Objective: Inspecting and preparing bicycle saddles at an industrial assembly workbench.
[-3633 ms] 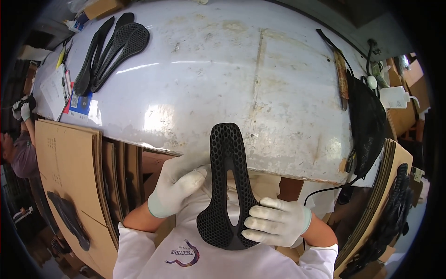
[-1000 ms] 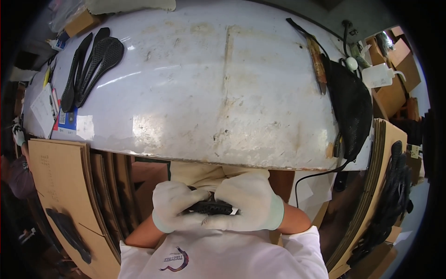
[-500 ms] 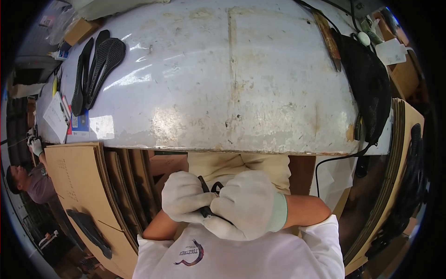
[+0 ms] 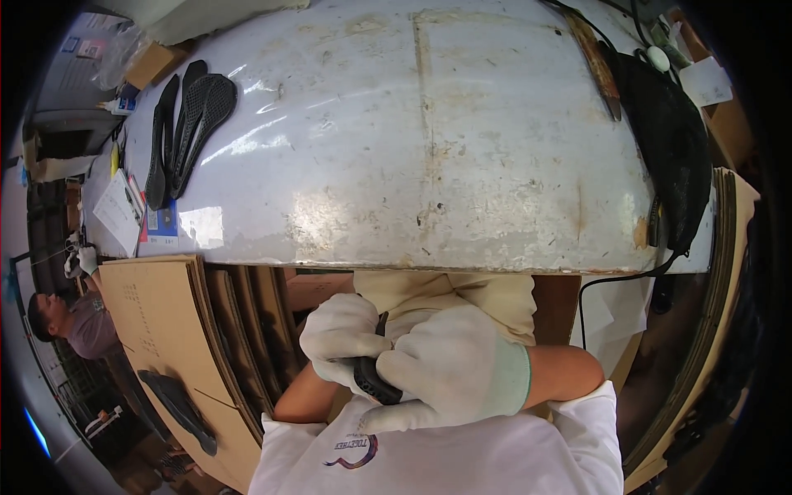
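Close to my body, below the table's front edge, my left hand (image 4: 340,337) and my right hand (image 4: 458,367) meet, both in white knit gloves. Their fingers are closed round a black perforated piece (image 4: 375,383) with a rounded end and small holes along its side. Both hands cover most of it, so its full shape is hidden. Several long black sole-shaped pieces (image 4: 195,124), some with a mesh surface, lie at the left of the table. A similar black piece (image 4: 179,411) rests on a cardboard stack at my left.
Beyond my hands is a worn white table (image 4: 346,165). A black cloth bag (image 4: 664,148) and a rusty-brown tool (image 4: 592,62) lie at its right. Cardboard stacks (image 4: 157,322) stand on both sides. A clipboard (image 4: 121,213) lies at the left edge; another person (image 4: 87,322) is farther left.
The black piece has turned in my hands, and its perforated rounded end now shows below the fingers. The left hand has risen slightly. The whole scene has shifted a little to the right.
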{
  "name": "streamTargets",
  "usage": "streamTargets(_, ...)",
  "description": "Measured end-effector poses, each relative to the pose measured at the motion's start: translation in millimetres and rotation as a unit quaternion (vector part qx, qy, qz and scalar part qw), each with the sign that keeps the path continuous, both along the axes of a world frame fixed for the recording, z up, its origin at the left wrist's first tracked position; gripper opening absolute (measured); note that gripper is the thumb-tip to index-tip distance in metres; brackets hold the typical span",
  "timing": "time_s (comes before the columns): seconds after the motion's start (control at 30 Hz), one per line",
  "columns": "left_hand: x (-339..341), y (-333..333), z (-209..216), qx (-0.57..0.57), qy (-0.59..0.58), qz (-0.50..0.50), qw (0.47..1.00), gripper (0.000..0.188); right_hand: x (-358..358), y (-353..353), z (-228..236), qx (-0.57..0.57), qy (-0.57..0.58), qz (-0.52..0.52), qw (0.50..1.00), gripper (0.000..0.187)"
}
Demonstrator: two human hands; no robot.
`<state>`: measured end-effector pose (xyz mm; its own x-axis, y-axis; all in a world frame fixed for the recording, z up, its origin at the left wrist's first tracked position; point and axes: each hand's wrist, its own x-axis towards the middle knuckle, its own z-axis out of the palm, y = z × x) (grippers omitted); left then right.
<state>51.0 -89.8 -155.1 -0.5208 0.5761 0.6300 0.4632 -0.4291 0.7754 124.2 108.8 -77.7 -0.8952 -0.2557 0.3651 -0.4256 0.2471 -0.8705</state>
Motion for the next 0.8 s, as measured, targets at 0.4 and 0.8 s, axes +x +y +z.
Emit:
streamTargets(0.4,-2.5,-0.3,-4.7,0.034,-0.056,0.003,0.998,0.057,-3.6,-0.5,3.8,0.023,-0.022,-0.032,0.999,0.043)
streamTargets(0.8,-15.9,-5.4,63.6,-0.241,0.157,0.009,0.958,0.048,10.3,5.6,-8.9,0.070,0.080,-0.081,0.991,0.042)
